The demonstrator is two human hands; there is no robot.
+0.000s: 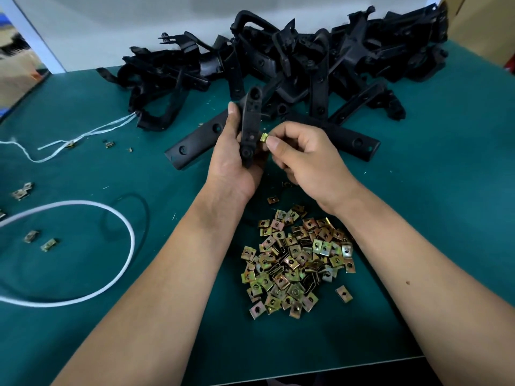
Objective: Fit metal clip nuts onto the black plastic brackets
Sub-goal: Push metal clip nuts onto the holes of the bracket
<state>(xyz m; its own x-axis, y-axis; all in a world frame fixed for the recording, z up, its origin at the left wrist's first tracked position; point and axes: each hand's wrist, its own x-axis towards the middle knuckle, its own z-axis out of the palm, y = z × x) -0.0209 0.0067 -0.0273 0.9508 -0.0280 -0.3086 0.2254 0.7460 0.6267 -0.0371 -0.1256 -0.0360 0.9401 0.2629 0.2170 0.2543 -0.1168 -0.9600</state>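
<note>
My left hand (231,160) grips a black plastic bracket (250,118) upright above the green table, its lower end in my palm. My right hand (303,154) pinches a small brass-coloured clip nut (263,137) between thumb and forefinger, right at the bracket's right edge about midway up. Whether the nut sits on the bracket edge I cannot tell. A heap of several loose clip nuts (298,263) lies on the table between my forearms.
A big pile of black brackets (306,59) fills the back of the green table (446,190). Two flat black bars (195,140) lie under my hands. At left are a white cord loop (122,218), white string (92,132) and a few stray nuts (22,190).
</note>
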